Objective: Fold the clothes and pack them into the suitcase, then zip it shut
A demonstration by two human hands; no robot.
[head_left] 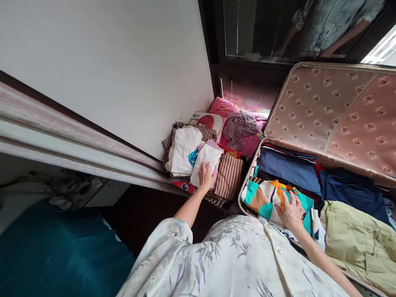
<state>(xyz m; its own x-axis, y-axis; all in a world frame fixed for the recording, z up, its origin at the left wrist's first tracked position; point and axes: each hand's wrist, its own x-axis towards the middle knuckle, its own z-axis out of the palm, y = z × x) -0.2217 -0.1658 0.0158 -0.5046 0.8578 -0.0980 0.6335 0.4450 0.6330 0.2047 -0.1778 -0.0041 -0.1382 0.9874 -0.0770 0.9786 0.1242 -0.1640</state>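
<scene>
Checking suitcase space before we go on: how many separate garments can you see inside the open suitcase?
4: a navy one at the back, dark blue beside it, the multicoloured one under the right hand, olive green in front. More may lie underneath.

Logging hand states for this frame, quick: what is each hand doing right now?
Left hand: open, palm down on the white folded cloth in the pile.
Right hand: open, flat on the colourful folded garment in the suitcase.
</scene>
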